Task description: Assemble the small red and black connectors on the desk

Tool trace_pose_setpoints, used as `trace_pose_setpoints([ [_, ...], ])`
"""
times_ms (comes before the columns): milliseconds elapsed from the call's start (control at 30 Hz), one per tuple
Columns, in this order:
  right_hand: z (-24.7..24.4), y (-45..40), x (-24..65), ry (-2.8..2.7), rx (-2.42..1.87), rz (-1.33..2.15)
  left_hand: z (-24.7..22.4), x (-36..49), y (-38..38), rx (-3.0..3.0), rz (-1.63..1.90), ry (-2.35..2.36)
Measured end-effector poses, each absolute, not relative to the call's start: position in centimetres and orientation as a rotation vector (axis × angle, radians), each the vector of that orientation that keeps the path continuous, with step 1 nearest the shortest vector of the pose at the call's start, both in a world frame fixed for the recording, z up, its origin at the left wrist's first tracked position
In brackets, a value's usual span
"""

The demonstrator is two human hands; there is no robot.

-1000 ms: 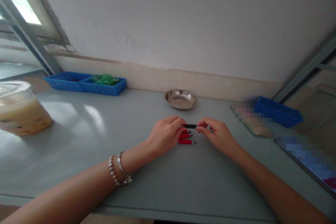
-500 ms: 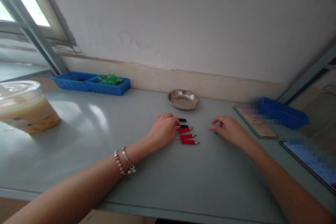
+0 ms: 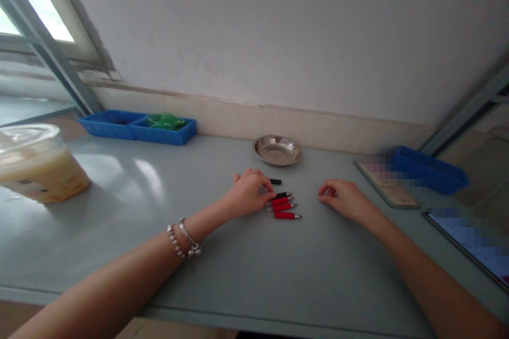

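Steel dish (image 3: 277, 150) and blue tray (image 3: 137, 128) beyond, plastic cup (image 3: 40, 164) far left, red pens (image 3: 283, 207) on surface (image 3: 159, 270), left grip (image 3: 248, 193) half open beside them, right grip (image 3: 345, 200) half open, both empty

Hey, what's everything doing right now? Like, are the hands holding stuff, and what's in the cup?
Left hand, resting on the table, curled beside the pens; its fingers hide whether it holds anything.
Right hand, resting on the table apart from the pens, lightly curled, nothing seen in it.
Red pens, three lying side by side, metal tips pointing right.
Black pen piece, lying beside them.
Short black piece, lying by itself.
Plastic cup, lidded, holding a pale drink.
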State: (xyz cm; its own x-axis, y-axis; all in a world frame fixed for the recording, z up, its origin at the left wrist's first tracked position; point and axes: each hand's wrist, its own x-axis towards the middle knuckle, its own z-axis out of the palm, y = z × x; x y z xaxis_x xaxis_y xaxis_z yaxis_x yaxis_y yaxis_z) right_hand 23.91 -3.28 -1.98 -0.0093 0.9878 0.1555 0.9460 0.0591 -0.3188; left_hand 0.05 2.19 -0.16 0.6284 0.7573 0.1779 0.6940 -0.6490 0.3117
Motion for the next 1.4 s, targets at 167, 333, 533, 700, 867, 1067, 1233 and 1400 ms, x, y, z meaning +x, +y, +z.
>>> trace_pose_setpoints([
  [167, -1.7, -3.3, 23.5, -2.009, -1.933, 0.170, 0.0, 0.0, 2.0, 2.633, 0.404, 1.152],
  [333, -1.8, -3.3, 23.5, -1.990, -1.943, 0.144, 0.0, -0.1, 2.1, 2.650, 0.366, 1.083],
  [533, -2.3, -3.4, 24.0, -1.895, -1.992, 0.067, 0.0, -0.1, 2.2, 2.657, 0.367, 1.029],
  [700, -2.3, -3.4, 23.9, -1.901, -1.967, 0.069, -0.2, -0.1, 2.4, 2.639, 0.418, 1.074],
  [867, -1.7, -3.4, 23.5, -1.878, -1.934, 0.101, -1.1, -0.3, 3.8, 2.673, 0.590, 1.308],
  [1067, -1.5, -3.3, 22.5, -1.687, -1.660, 0.469, -2.2, -0.1, 4.8, 2.735, 0.584, 1.302],
  [1233, -1.7, -3.3, 21.5, -1.565, -1.486, 0.659, -1.3, 0.1, 3.8, 2.818, 0.712, 1.249],
  [1400, -1.5, -3.5, 20.5, -1.486, -1.374, 0.737, -0.5, 0.3, 2.3, 2.877, 0.794, 1.099],
])
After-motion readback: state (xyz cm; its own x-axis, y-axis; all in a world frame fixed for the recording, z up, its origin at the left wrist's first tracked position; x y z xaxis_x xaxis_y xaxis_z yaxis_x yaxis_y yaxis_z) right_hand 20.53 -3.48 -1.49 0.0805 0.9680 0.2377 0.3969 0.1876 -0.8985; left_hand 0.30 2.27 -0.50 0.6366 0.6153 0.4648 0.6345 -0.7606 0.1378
